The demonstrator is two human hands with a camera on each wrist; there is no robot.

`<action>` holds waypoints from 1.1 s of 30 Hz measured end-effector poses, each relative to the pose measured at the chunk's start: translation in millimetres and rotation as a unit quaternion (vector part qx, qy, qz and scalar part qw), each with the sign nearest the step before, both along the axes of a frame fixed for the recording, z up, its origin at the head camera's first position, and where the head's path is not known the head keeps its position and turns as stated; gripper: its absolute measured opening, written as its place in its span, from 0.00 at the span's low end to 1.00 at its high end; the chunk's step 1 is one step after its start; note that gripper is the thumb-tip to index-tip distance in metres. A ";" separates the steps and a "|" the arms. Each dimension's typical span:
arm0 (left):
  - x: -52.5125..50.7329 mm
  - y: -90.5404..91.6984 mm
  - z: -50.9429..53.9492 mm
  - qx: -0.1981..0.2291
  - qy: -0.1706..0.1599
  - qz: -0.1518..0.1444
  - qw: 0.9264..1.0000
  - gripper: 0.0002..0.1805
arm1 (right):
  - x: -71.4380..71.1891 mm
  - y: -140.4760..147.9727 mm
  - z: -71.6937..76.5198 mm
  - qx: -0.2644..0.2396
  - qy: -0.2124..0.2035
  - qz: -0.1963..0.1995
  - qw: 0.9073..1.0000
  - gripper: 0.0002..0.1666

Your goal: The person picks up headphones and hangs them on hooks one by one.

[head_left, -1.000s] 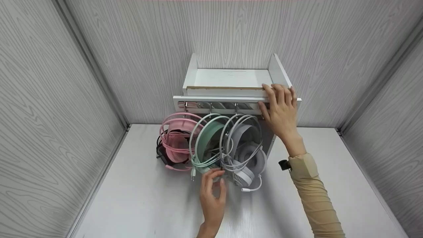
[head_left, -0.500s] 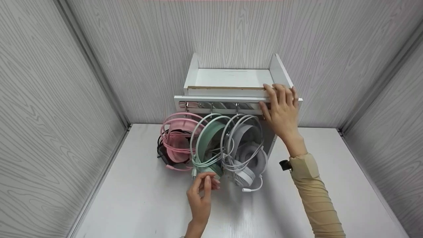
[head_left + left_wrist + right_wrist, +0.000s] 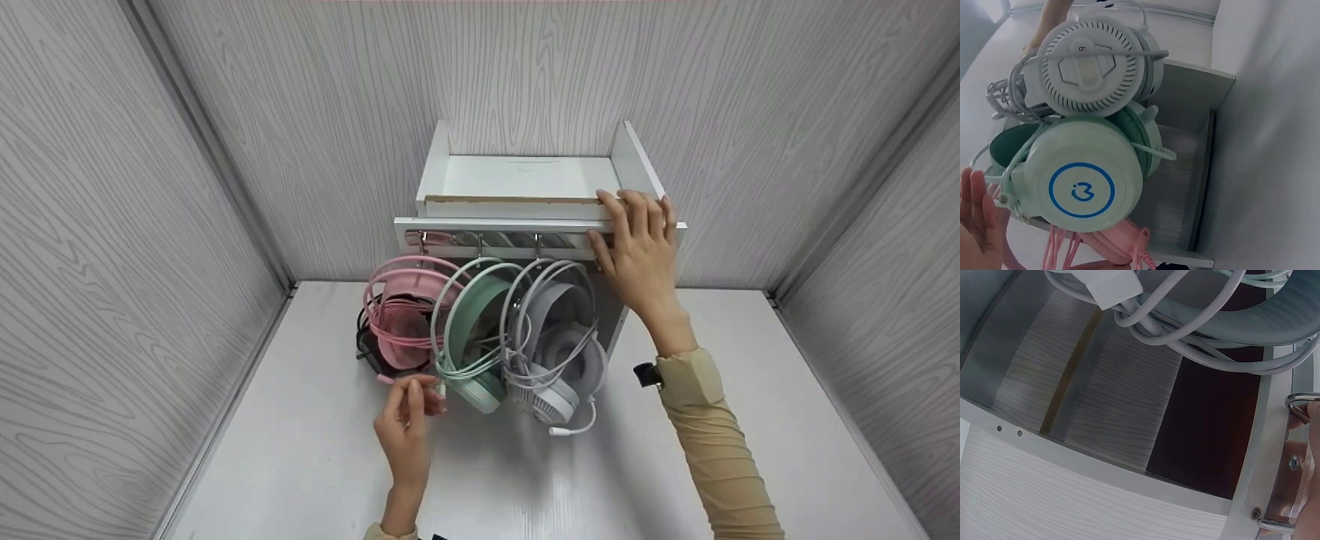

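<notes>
In the head view, three headsets hang from hooks on a white rack (image 3: 510, 225): pink (image 3: 409, 337), mint green (image 3: 476, 307) and light grey (image 3: 574, 360), cables coiled over their fronts. Below the pink and green ones is my left hand (image 3: 405, 431), its fingertips beside the green cable's plug; I cannot tell whether they touch it. The left wrist view shows its fingers fairly straight beside the green earcup (image 3: 1095, 174). My right hand (image 3: 643, 259) holds the rack's right end, fingers over the top and thumb against the front rail.
Something black (image 3: 369, 349) sits behind the pink headset. A white shelf tray (image 3: 525, 176) with side walls tops the rack. The rack stands on a white surface (image 3: 712, 420) against wood-grain panels (image 3: 525, 75). A metal hook (image 3: 1300, 405) shows in the right wrist view.
My left hand has moved leftward, from under the green and grey headsets to below the pink one. The green earcup it covered now shows. My right hand stays on the rack.
</notes>
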State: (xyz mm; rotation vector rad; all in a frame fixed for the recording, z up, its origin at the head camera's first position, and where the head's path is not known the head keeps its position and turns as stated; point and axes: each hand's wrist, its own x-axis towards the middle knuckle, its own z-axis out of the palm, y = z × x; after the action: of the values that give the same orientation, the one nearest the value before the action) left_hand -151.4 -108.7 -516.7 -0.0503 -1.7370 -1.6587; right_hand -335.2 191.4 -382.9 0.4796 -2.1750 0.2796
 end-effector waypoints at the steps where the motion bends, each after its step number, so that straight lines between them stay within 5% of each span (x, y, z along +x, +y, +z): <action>1: -1.9 -3.7 -1.5 0.007 -0.006 0.000 1.000 0.13 | -0.1 0.0 -0.1 -0.001 0.002 0.000 1.000 0.31; 9: -10.8 -32.8 -5.5 0.046 -0.067 0.019 0.997 0.15 | -1.0 -1.7 -0.5 -0.003 -0.002 0.000 1.000 0.31; 20: -32.3 -65.0 -9.1 0.079 -0.102 0.063 0.990 0.15 | -1.6 -2.9 1.3 -0.001 0.000 -0.004 1.000 0.31; 28: -54.5 -84.2 -25.9 0.074 -0.122 0.132 0.981 0.13 | -0.9 -1.2 -0.2 0.000 0.002 -0.006 1.000 0.31; 33: -67.7 -93.0 -39.5 0.065 -0.166 0.143 0.974 0.13 | -1.2 -0.9 -0.8 -0.003 0.007 -0.006 1.000 0.31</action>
State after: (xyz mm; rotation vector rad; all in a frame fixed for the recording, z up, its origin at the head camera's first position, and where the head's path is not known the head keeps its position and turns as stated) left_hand -219.1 -201.7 -556.1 0.5426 -1.7684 -1.6239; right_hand -336.4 190.5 -383.7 0.4643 -2.1629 0.2760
